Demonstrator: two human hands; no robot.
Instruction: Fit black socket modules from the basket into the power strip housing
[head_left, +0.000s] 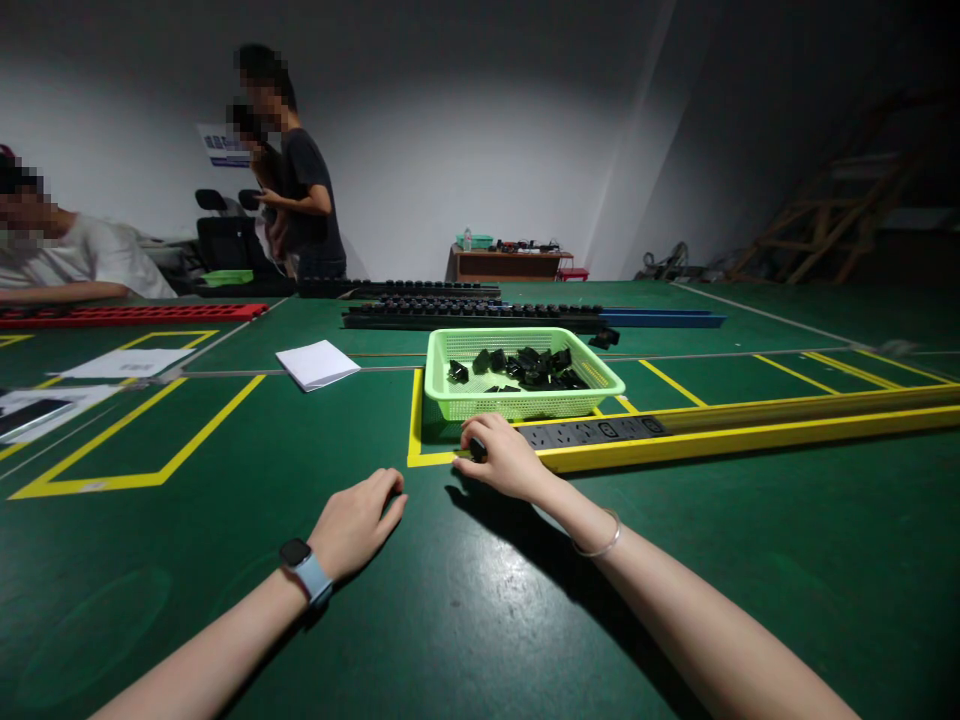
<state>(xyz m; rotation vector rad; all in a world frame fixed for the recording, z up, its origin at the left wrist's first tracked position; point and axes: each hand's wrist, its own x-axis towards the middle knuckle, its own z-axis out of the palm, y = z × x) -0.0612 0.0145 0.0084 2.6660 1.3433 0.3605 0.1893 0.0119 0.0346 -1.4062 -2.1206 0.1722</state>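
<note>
My right hand (499,458) is closed with thumb and fingers around a small black plastic piece (478,449), at the left end of a long yellow rail (720,440). A row of black socket modules (592,433) sits in the rail just right of that hand. Part of the held piece is hidden by my fingers. My left hand (360,522) rests on the green table (450,640), fingers loosely curled and thumb apart, with nothing visible in it. Behind the rail stands a light green basket (525,402) with several black plastic parts (536,367) inside.
White paper (317,364) lies left of the basket. Dark rails (472,318), a blue rail (660,319) and a red rail (135,314) lie farther back. Yellow tape (217,425) marks the table. A seated person (90,255) and two standing people are beyond.
</note>
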